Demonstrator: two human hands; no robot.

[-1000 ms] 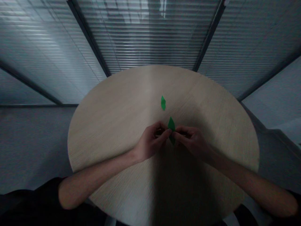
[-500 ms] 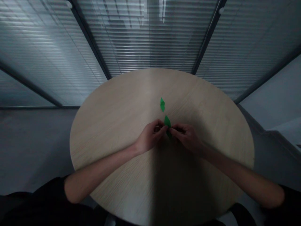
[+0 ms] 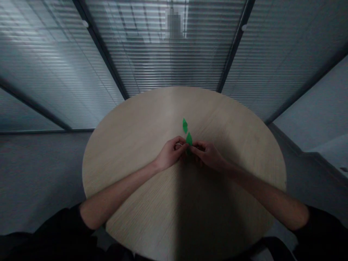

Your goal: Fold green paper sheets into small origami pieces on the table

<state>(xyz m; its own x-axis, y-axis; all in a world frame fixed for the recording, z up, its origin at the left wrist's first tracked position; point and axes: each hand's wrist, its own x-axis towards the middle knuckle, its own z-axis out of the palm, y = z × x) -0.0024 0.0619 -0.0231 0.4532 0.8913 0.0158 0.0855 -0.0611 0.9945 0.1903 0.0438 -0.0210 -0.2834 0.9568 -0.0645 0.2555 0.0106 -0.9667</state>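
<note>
A small green folded paper piece [image 3: 189,138], pointed at its visible far end, is pinched between my two hands above the table. My left hand [image 3: 170,154] grips it from the left with thumb and fingertips together. From the other side my right hand [image 3: 210,156] pinches it too, and the fingertips nearly meet, hiding its middle. Just beyond lies a second green folded piece [image 3: 185,125] of similar pointed shape, flat on the tabletop and held by neither hand. How the folds run is too small to make out.
The round wooden table [image 3: 127,145] is under both forearms, and a dark shadow falls across its near middle. Behind the far edge stand glass panels with blinds [image 3: 174,65] and dark frames. Grey floor [image 3: 46,174] shows on the left.
The camera view has tilted up a little, so the table sits lower in the picture. Both hands still pinch the green piece, with only slight movement of the fingers.
</note>
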